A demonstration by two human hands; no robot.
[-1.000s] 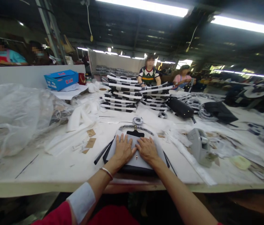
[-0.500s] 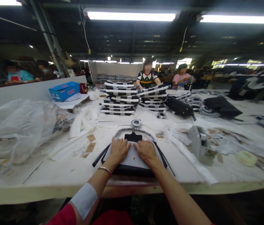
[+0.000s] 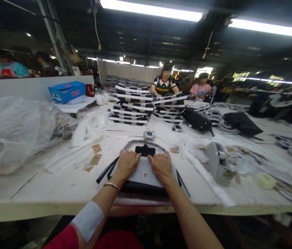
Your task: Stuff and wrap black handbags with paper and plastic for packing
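Black bag is lying flat on the table, near the front edge, centred before the wearer. Both hands are resting palm-down on its pale cover sheet. Left hand: fingers bending toward the sheet's far edge, thumb pointing inward. Right hand is mirroring it. Tips are hard to make out; can't tell if either is pinching the edge.

Risks, my read:
- Sheet is looking thin and loose; uneven pressure could skew or crease it.
- Small metal clasp is showing against the sheet; dragging could snag or tear it.
- Gold-toned clip is sitting above the black tab; a knock could scuff the finish.
- Dark strap is sticking out at left; a sleeve could catch it.

Materials: bag is looking smooth and matte, like leather or similar. Handle is arching beyond the tab in shiny clear film. A wrapped coil is lying just past it, ring-shaped. Farther out, brown card pieces are lying flat at left, a grey tape dispenser is standing at right, crumpled translucent plastic is bulging far left, and banded black-and-white stacks are sagging behind.
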